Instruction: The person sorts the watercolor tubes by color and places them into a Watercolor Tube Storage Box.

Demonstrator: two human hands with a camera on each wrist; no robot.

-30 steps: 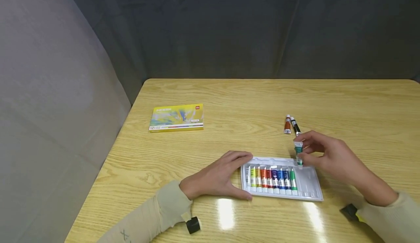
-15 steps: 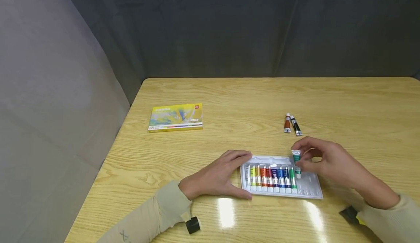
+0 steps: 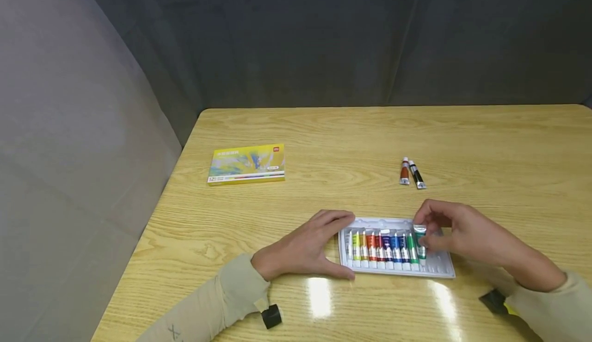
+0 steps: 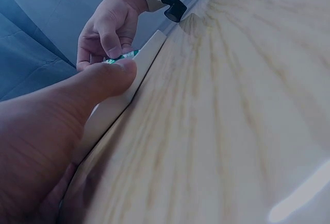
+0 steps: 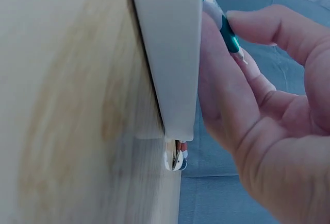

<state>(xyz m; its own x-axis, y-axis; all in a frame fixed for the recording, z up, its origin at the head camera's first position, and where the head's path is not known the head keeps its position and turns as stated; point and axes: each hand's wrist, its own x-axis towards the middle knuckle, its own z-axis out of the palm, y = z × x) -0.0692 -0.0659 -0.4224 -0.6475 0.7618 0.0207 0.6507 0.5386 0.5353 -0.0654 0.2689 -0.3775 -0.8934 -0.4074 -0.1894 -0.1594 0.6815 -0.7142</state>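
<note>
A white plastic tray [image 3: 379, 223] lies near the front of the table, with a row of coloured paint tubes [image 3: 388, 249] filling its left and middle slots. My left hand [image 3: 310, 247] holds the tray's left end, fingers at the back edge and thumb at the front. Between thumb and fingertips, my right hand [image 3: 467, 236] pinches a dark green paint tube [image 3: 420, 249]. That tube slants low over the tray, cap end toward me, beside the lighter green tube. In the right wrist view the dark green tube [image 5: 230, 34] is tilted above the tray's side [image 5: 170, 54].
Behind the tray, a brown paint tube [image 3: 404, 171] and a black paint tube [image 3: 417, 174] lie side by side on the table. A yellow paint box [image 3: 246, 164] rests at the back left. Dark cloth [image 3: 296, 39] hangs behind the table.
My right hand has brought the dark green tube from the tray's back edge forward and down to the slot beside the light green one. My left hand stays on the tray.
</note>
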